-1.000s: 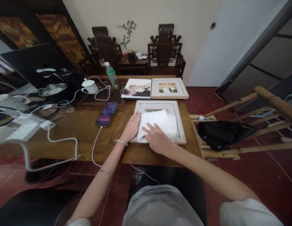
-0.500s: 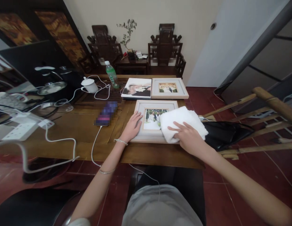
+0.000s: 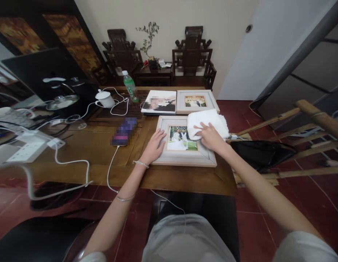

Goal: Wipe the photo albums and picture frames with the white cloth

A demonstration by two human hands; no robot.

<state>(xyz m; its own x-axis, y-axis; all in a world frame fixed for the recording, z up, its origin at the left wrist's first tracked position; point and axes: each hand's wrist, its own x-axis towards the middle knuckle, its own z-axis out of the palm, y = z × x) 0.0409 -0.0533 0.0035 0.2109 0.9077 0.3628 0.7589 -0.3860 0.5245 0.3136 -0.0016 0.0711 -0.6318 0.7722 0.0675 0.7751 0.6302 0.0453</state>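
A light wood picture frame [image 3: 190, 162] with a photo of a couple lies flat near the table's front edge. My left hand [image 3: 154, 146] rests on its left side, fingers stretched out and holding nothing. On the frame's upper right part sits a folded white towel [image 3: 208, 122], which covers that corner. My right hand [image 3: 211, 137] presses on the towel from above, its fingers gripping the cloth. Behind lie a second picture frame [image 3: 214, 105] and a white album [image 3: 160, 102] with a photo on its cover.
A phone [image 3: 123, 131] on a white cable lies to the left. Beyond it stand a green bottle [image 3: 131, 87] and a lidded white cup [image 3: 104, 99]. A power strip [image 3: 25, 151] with tangled cords is at far left. A black bag [image 3: 263, 153] hangs by the right edge.
My right hand has slid the towel away from me, from the frame's lower right to its upper right, uncovering more of the photo. My left hand stays in place.
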